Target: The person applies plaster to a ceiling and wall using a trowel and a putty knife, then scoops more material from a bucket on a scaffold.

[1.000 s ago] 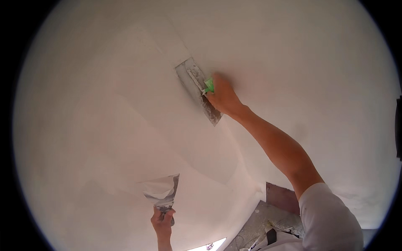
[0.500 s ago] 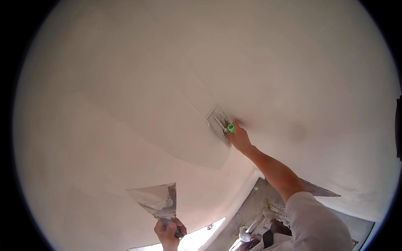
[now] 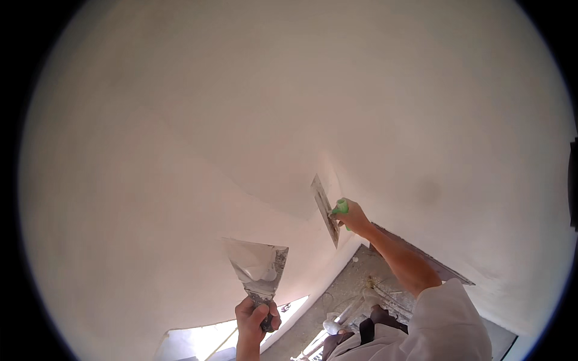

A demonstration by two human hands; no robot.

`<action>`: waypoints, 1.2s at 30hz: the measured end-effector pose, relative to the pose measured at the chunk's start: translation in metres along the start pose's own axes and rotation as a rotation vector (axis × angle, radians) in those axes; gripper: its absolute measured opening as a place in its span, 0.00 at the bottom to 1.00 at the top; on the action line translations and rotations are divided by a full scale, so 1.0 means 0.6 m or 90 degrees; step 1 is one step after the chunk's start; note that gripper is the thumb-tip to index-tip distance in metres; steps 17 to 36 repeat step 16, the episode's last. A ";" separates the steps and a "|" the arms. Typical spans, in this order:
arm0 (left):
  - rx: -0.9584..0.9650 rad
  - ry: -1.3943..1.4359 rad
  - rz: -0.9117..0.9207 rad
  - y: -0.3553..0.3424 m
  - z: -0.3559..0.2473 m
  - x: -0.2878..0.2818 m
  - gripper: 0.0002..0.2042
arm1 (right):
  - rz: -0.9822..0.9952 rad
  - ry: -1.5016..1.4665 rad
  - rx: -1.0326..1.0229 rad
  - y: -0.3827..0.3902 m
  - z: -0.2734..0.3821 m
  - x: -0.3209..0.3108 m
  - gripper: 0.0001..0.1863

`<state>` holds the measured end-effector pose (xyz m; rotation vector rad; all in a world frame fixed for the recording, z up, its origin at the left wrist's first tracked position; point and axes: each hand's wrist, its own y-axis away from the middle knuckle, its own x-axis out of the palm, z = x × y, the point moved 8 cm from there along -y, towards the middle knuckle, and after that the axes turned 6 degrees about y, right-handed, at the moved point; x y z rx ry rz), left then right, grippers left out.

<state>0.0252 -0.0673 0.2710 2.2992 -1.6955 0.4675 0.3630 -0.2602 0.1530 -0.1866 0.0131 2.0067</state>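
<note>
My right hand [image 3: 355, 218] grips the green handle of a plastering trowel [image 3: 326, 210]. The flat metal blade is tilted and seen nearly edge-on, close to the pale plastered surface [image 3: 198, 150]; whether it touches along its whole length I cannot tell. Lower down, my left hand [image 3: 257, 316] is wrapped round the dark handle of a wide putty knife [image 3: 257, 265]. Its blade points up and flares out, smeared with white plaster, and a thicker lump lies near the handle end. The putty knife is held apart from the trowel.
A bright window opening [image 3: 201, 342] lies at the lower left. Below me is a grey, splattered floor [image 3: 355, 271] with pipe-like things on it. A dark-edged recess [image 3: 427, 256] runs behind my right forearm. Smooth pale plaster fills most of the view.
The trowel has come down and slightly right, its blade turning from face-on to nearly edge-on. My left hand with the putty knife has shifted right and a little up. The view has shifted slightly.
</note>
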 end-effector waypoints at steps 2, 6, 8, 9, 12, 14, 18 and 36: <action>-0.047 0.038 0.085 0.030 -0.012 0.008 0.10 | 0.143 -0.157 -0.016 0.045 0.151 0.039 0.12; -0.107 0.125 0.124 0.040 -0.041 0.024 0.16 | 0.277 -0.342 0.016 0.123 0.378 0.130 0.12; -0.126 0.149 0.188 0.025 -0.053 0.037 0.18 | 0.367 -0.242 0.023 0.149 0.410 0.172 0.12; -0.096 0.177 0.187 0.021 -0.070 0.032 0.18 | 0.458 -0.102 0.009 0.166 0.411 0.194 0.12; 0.011 0.106 0.121 0.010 -0.132 0.012 0.10 | 0.507 0.010 0.054 0.163 0.363 0.170 0.16; 0.073 -0.097 0.030 -0.003 -0.205 -0.050 0.05 | 0.390 -0.128 0.176 0.134 0.342 0.179 0.24; 0.074 -0.190 -0.075 -0.025 -0.226 -0.089 0.04 | 0.385 -0.267 0.143 0.101 0.329 0.196 0.31; 0.074 -0.190 -0.075 -0.025 -0.226 -0.089 0.04 | 0.385 -0.267 0.143 0.101 0.329 0.196 0.31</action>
